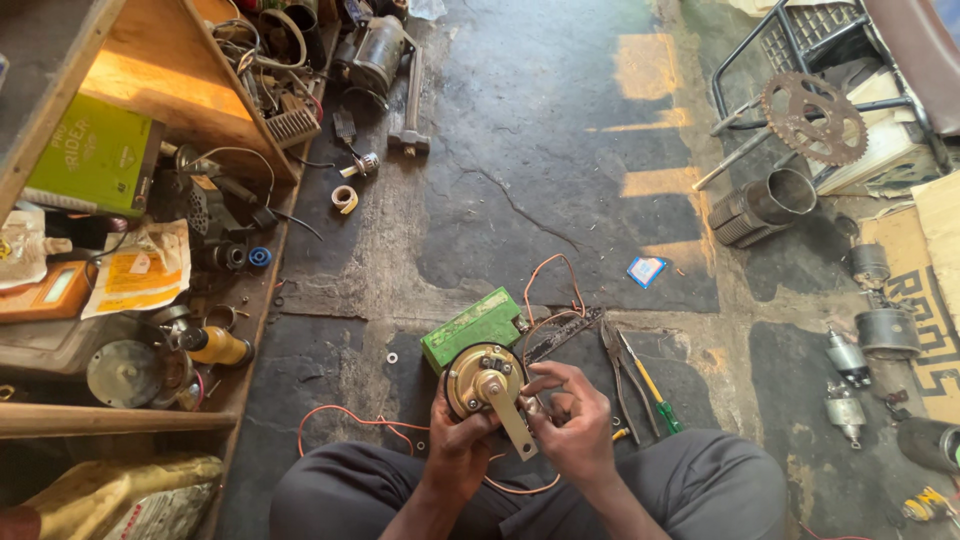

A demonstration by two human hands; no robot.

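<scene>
My left grip (457, 440) cups the horn (484, 380) steady while my right grip (570, 420) pinches its edge, fingers working gently.

We see a brass-gold round horn (483, 380) with a pale cream metal bracket (514, 425). Behind it sits a bright green battery (470, 327), thin orange-red wires (556, 290) looping off it. Screwdriver (650, 385) has a yellow shaft and green handle; pliers (617, 362) are dull grey. Floor (560, 150) is dark grey stone with yellow sunlit patches. Sprocket (813, 118) is rust brown. Small blue-and-white packet (646, 269). Our trousers (700, 485) are plain dark grey. Shelf (150, 90) is orange-tan wood, holding a green box (95, 155).
</scene>
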